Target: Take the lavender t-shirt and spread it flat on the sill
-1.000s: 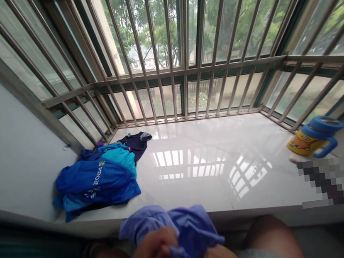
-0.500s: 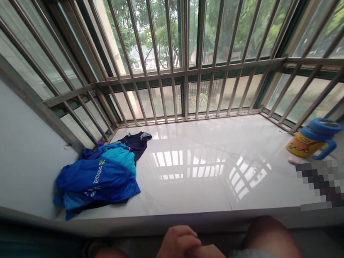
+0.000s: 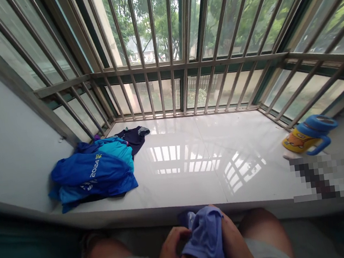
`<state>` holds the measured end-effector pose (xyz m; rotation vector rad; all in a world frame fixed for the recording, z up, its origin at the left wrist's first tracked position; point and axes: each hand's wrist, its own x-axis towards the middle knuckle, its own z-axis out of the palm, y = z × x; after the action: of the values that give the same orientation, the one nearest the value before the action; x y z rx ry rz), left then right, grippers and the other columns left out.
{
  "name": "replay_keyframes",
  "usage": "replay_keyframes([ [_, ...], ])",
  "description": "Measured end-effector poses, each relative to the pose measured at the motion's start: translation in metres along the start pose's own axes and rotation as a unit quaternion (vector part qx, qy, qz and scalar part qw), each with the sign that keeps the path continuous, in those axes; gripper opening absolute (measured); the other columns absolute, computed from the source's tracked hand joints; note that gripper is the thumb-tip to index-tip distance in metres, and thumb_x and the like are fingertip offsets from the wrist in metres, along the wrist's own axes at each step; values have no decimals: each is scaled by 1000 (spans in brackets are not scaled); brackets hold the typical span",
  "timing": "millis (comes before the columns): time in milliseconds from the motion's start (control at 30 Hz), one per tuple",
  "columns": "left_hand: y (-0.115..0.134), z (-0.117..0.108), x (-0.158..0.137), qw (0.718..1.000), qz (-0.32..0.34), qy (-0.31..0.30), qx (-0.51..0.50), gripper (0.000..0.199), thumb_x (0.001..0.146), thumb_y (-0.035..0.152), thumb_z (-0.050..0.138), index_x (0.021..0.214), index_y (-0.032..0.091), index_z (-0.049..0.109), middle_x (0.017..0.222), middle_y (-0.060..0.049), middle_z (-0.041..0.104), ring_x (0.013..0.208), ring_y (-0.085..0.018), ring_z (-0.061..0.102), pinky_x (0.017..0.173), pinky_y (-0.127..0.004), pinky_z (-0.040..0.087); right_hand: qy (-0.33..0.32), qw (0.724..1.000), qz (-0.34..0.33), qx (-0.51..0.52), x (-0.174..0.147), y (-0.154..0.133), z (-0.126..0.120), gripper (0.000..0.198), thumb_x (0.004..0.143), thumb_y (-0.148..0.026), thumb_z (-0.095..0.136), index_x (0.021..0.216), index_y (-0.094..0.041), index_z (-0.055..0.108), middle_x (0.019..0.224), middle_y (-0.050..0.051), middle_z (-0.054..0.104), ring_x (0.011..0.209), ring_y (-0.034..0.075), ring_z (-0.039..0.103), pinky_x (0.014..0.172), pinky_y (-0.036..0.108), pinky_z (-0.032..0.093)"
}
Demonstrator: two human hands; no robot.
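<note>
White glossy window ledge w/ metal security bars behind, trees outside. Low in the frame, over the person's lap, both hands hold a bunched lilac-blue cloth. Left hand pinches its lower edge w/ fingers curled; right hand is mostly hidden behind the fabric, probably gripping it. Wrists cut off at the bottom edge. Blue clothes pile lies at ledge's left; yellow-and-blue cup on its side at right, beside a pixelated patch.

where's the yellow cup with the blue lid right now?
The yellow cup lies on its side at the far right of the white ledge, close to the corner of the window bars.
</note>
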<state>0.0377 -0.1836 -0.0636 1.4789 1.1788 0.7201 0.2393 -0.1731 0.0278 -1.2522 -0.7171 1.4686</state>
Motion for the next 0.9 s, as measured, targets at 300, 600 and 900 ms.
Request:
replay_keyframes([
  [300,2,-65,10,980,-72,181,-37,48,103,65,52,99,22,72,87,-3,73,86,-25,67,79,-30,53,-68,950,-85,-292,18,-10,-47,42,101,-60,61,108,-22,79,112,10,81,100,28,72,90,36,57],
  [600,34,-108,10,981,-42,143,124,36,101,51,51,83,24,68,76,2,70,77,-21,66,73,-26,47,-138,889,-127,-418,32,7,-73,36,107,-34,47,124,-23,77,126,13,78,118,28,72,106,41,54],
  [900,44,-102,20,988,-70,95,101,34,98,50,52,79,23,62,73,2,63,76,-21,60,71,-27,43,-142,951,-10,-274,49,35,-76,38,103,-51,56,113,-20,77,110,8,80,104,30,71,95,40,57],
])
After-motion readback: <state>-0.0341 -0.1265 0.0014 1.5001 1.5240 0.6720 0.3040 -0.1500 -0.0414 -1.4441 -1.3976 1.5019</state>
